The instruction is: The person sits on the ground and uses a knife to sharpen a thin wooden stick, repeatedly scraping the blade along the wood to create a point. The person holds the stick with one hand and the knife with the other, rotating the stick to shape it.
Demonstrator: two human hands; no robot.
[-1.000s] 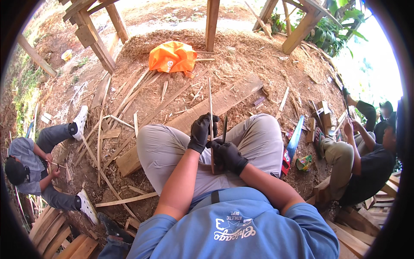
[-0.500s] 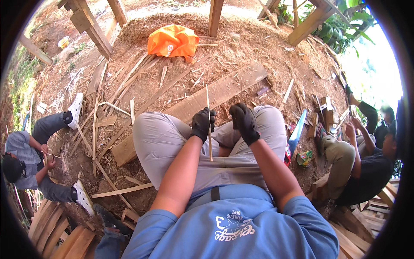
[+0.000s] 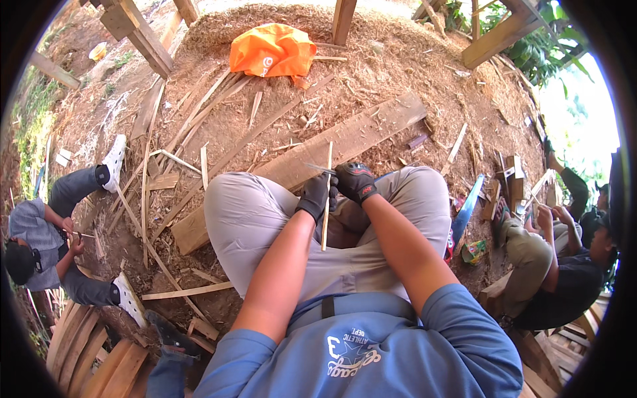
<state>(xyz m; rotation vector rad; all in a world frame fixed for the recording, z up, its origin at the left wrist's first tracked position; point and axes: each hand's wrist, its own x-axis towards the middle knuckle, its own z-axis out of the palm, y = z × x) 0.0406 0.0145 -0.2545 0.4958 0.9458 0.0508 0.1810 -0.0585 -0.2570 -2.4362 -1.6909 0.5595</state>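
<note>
In front of my lap, my left hand (image 3: 314,196), in a black glove, is closed round a slim, pale wooden stick (image 3: 326,225) held nearly upright. My right hand (image 3: 356,181), gloved in black with red marks, is closed close beside it. From its fist a thin grey knife blade (image 3: 320,168) points left across the upper part of the stick. The knife's handle is hidden in the glove. Both hands are above my crossed legs, almost touching each other.
A wide plank (image 3: 298,166) lies on shaving-covered ground beyond my knees. Farther off is an orange bag (image 3: 273,52). Loose strips (image 3: 182,290) lie leftward. A blue blade-shaped object (image 3: 470,205) is beside my right knee. People sit at left (image 3: 40,242) and right (image 3: 564,278).
My right hand has come left and turned toward the stick, and the knife blade now shows across it. The stick stays in my left hand, slightly lower.
</note>
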